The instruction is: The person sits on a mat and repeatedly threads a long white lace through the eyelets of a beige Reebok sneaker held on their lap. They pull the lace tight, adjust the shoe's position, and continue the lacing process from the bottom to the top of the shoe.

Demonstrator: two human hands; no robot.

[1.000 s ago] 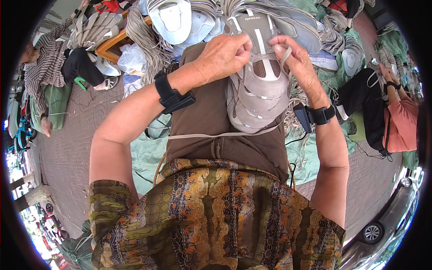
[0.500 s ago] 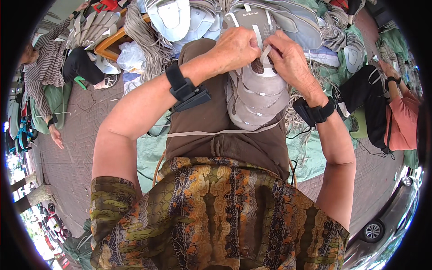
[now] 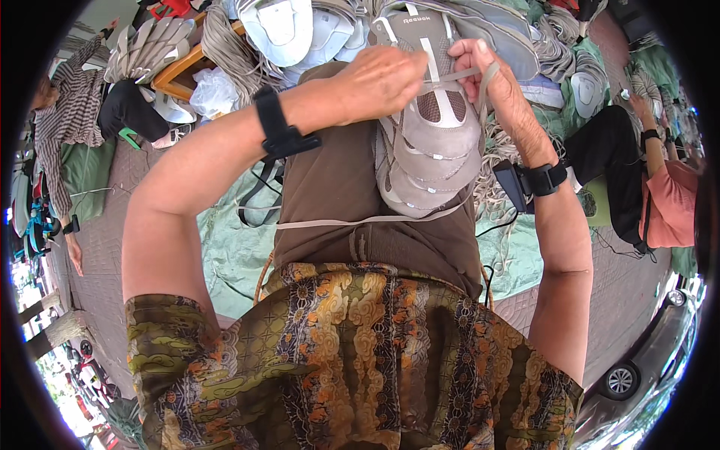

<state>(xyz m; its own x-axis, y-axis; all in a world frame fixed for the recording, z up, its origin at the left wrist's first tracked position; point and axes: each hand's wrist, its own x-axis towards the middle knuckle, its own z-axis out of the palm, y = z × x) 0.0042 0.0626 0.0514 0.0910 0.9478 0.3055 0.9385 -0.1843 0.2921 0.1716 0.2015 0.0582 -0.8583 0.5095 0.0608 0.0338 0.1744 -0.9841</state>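
Observation:
A stack of grey-beige shoe uppers [image 3: 439, 154] lies on my lap, toes toward me, with the tongue of the top one pointing away. My left hand [image 3: 382, 81] is closed at the left edge of its lacing, pinching a flat beige shoelace [image 3: 459, 76] that stretches across the tongue. On the right, my right hand [image 3: 491, 82] has its fingers curled round the same lace, which loops up past the thumb. A long beige lace end [image 3: 341, 223] trails across my thighs. The left fingertips are partly hidden behind the hand.
Ahead lie piles of white-grey uppers [image 3: 277, 34] and bundles of laces [image 3: 221, 45], with a clear plastic bag [image 3: 214, 94] beside a wooden frame [image 3: 180, 77]. A green sheet [image 3: 232, 255] covers the ground. Seated people work at left [image 3: 71, 112] and right [image 3: 671, 195].
My hands have moved apart, the left outward to the left and the right slightly to the right. The lace between them is drawn out across the tongue, and my left elbow has swung outward.

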